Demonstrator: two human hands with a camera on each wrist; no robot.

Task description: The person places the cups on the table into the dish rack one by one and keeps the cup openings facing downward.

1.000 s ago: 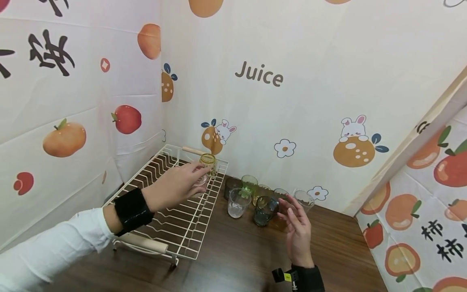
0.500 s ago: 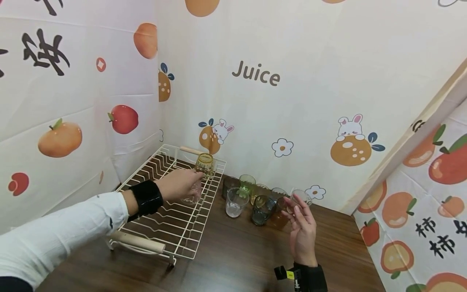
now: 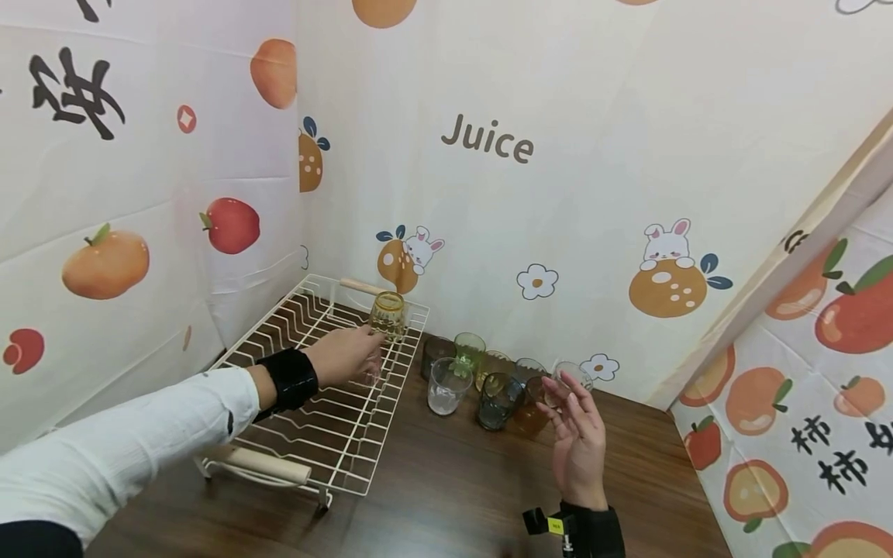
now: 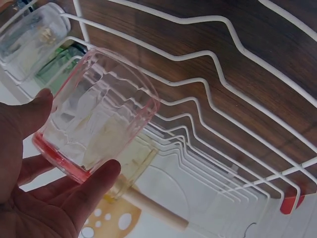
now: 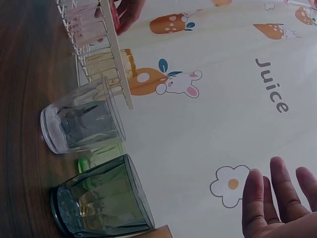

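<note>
So that its rim is left free, presumably, the pink glass (image 4: 106, 109) is pinched by its base in the left grip (image 3: 347, 356) at the wire rack (image 3: 268, 465), contact unclear; nothing is held by the loosely spread right grip (image 3: 579, 446).

The dish rack (image 3: 268, 463) stands on the left of the table (image 3: 446, 480), in the corner between the left wall (image 3: 153, 178) and the back wall (image 3: 593, 155). An inverted tumbler (image 3: 387, 318) sits at its far right end; just before that, over the bars, is the left hand (image 3: 345, 355) with a second tumbler (image 4: 101, 114), mouth down. Right of the rack, a cluster of tumblers (image 3: 498, 399) stands before the back wall; the right hand (image 3: 579, 449) is at its right end, nearer the person.
</note>
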